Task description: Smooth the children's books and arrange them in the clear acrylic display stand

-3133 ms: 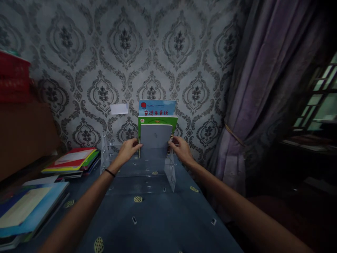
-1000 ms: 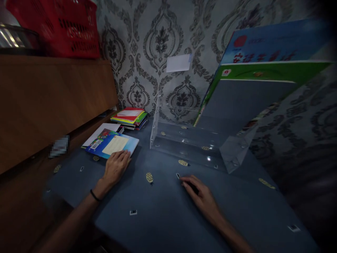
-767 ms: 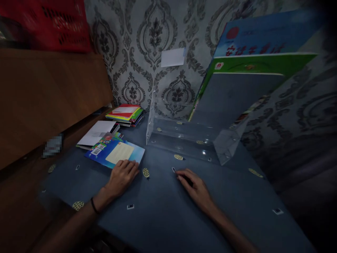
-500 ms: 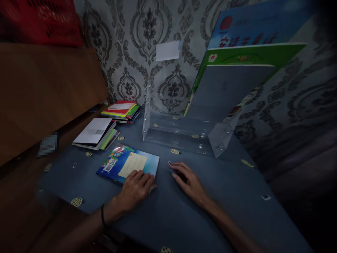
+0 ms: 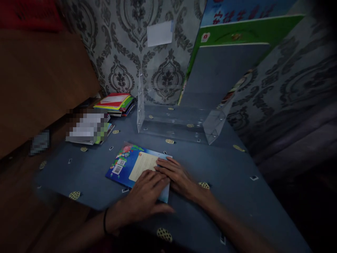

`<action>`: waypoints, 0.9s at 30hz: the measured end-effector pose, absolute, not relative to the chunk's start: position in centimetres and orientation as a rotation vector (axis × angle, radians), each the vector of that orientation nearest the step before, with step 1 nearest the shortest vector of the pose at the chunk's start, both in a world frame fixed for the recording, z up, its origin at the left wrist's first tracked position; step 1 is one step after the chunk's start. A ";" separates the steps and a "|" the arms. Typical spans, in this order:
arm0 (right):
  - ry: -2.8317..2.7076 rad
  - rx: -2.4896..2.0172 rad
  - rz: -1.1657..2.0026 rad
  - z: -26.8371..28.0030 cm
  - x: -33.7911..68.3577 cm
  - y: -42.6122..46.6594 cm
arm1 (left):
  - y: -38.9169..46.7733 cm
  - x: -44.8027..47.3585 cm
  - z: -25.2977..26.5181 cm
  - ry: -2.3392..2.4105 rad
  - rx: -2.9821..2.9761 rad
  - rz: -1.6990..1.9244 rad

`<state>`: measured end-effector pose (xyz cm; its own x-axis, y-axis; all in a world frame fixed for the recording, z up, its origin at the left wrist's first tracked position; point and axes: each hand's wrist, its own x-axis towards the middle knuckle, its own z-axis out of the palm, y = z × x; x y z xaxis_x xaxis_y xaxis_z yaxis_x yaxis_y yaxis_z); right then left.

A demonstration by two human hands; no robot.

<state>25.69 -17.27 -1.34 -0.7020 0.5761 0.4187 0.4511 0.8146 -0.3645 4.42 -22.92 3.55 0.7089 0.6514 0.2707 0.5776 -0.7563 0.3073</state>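
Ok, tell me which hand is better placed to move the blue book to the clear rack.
Probably the right hand: its fingers lie over the blue book's right end, nearer the clear rack. The left hand lies farther from it.

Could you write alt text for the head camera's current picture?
A person's left hand and right hand lie over a blue book on a patterned blue tabletop. Behind, standing books fill part of a clear plastic rack before damask wallpaper; two book stacks sit leftward.
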 end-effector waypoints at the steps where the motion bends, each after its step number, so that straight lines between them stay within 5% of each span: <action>1: -2.469 -0.762 0.307 -1.2 25.6 -17.3 | -22.5 3.8 3.6 1.006 2.664 0.516; 13: -2.450 -0.754 0.244 -1.4 25.5 -17.1 | -12.6 -5.2 1.6 1.624 2.507 0.372; 27: -2.416 -0.805 0.356 -1.5 25.5 -17.0 | -17.3 -8.8 3.2 1.153 2.585 0.065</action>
<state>25.50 -17.03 -1.50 -0.6611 0.6166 0.4275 0.4671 0.7841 -0.4087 -8.75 -17.29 3.16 0.6754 0.7327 -0.0835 0.7187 -0.6285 0.2975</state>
